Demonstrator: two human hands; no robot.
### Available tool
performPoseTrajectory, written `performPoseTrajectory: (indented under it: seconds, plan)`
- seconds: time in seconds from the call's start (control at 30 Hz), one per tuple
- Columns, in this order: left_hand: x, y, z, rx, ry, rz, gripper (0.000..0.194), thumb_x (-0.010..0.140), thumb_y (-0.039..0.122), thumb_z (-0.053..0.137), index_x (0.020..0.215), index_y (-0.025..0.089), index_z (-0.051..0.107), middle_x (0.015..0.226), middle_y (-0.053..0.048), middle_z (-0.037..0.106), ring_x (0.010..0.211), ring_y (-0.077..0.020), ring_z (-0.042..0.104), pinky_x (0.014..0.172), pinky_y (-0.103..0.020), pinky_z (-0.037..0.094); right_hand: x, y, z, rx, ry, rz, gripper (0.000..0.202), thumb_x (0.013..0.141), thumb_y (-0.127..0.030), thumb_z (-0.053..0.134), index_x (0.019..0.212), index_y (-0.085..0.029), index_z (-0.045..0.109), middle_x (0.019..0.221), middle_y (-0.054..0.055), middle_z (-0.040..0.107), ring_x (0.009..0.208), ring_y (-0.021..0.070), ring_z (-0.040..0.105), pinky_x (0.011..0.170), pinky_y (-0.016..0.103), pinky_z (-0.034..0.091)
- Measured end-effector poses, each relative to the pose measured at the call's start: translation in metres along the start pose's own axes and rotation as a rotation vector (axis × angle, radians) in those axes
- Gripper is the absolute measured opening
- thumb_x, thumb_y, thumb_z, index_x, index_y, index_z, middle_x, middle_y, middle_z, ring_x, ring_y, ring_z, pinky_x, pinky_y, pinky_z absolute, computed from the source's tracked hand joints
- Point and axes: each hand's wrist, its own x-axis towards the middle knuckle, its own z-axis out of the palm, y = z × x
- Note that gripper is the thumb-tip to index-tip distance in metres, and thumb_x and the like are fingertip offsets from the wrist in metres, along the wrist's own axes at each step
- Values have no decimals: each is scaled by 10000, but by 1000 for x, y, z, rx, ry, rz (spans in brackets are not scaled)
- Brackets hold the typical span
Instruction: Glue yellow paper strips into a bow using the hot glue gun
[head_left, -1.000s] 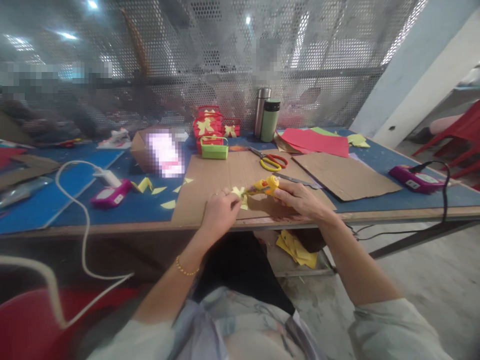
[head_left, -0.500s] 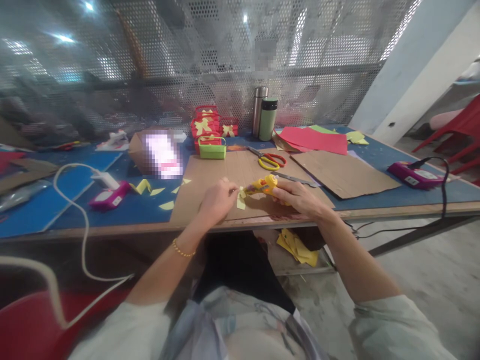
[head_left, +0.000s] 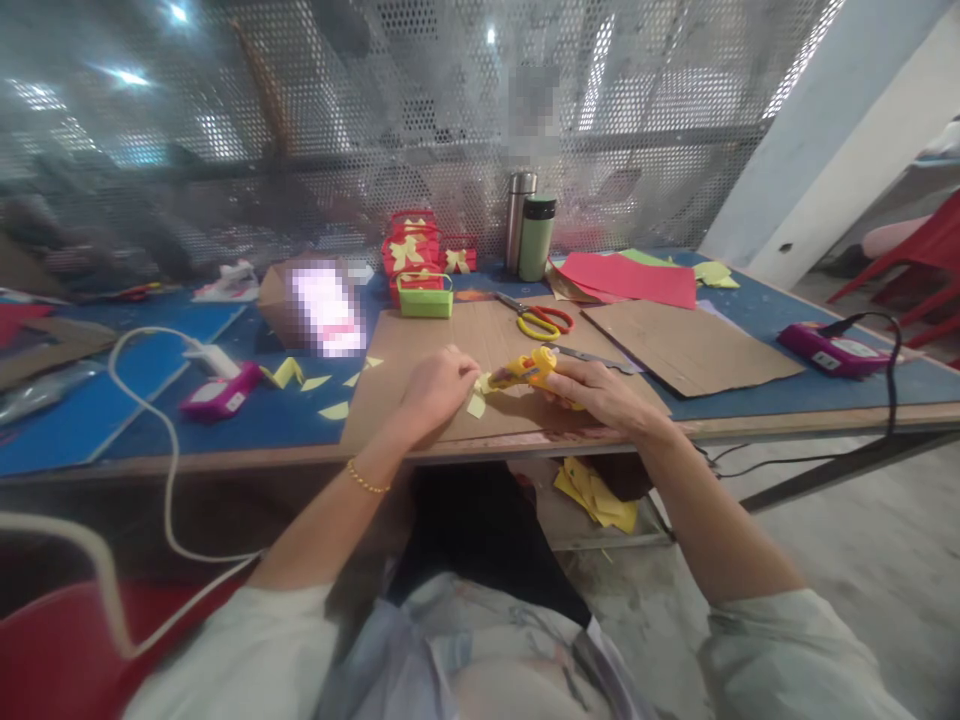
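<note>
My right hand (head_left: 600, 393) is wrapped round a small yellow glue gun (head_left: 531, 368), its nozzle pointing left. At the nozzle's tip is a pale yellow paper piece (head_left: 476, 404), bow-like with a hanging tail. My left hand (head_left: 442, 388) pinches this piece between closed fingertips, which hide part of it. Both hands are just above a brown cardboard sheet (head_left: 405, 350) at the table's front edge. Whether the nozzle touches the paper I cannot tell.
Scissors (head_left: 538, 320) and a dark flat blade (head_left: 596, 358) lie beyond the glue gun. Behind are a green paper basket (head_left: 425, 302), red baskets with bows (head_left: 409, 250) and two flasks (head_left: 534, 240). Paper scraps (head_left: 334, 411) and a purple power socket (head_left: 221, 392) are left, another socket (head_left: 831, 352) right.
My left hand has turned slightly, and the tail of the paper piece has swung a little to the left. The glue gun has hardly moved.
</note>
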Motion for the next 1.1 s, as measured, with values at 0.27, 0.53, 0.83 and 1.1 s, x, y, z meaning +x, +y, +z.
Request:
performPoseTrajectory:
  seconds: [0.27, 0.53, 0.83, 1.1]
  plan:
    - [12, -9, 2, -127, -35, -38, 148, 797, 141, 671, 794, 207, 803, 887, -59, 762, 837, -214, 675, 805, -351, 536, 0, -4, -1, 9, -3, 3, 579, 972, -729, 464, 794, -197, 609, 741, 28, 603, 691, 168, 546, 649, 294, 411]
    - [10, -15, 9, -145, -58, 9, 209, 830, 154, 619, 785, 206, 817, 885, -71, 737, 825, -212, 658, 813, -365, 546, 0, -4, -2, -7, -1, -1, 590, 973, -738, 456, 808, -198, 629, 745, 36, 619, 683, 171, 548, 647, 300, 411]
    - [7, -15, 13, -107, -39, 22, 207, 852, 164, 625, 837, 203, 828, 897, -73, 705, 854, -207, 653, 801, -354, 530, -1, -5, -1, 19, 6, 9, 607, 959, -763, 464, 817, -194, 620, 747, 40, 611, 687, 172, 543, 641, 302, 414]
    - [8, -16, 16, -121, -22, -10, 164, 823, 167, 667, 860, 201, 823, 890, -53, 686, 805, -190, 626, 752, -336, 506, -1, -6, -1, 21, 2, 5, 592, 967, -751, 466, 815, -198, 616, 742, 37, 606, 684, 170, 538, 634, 296, 411]
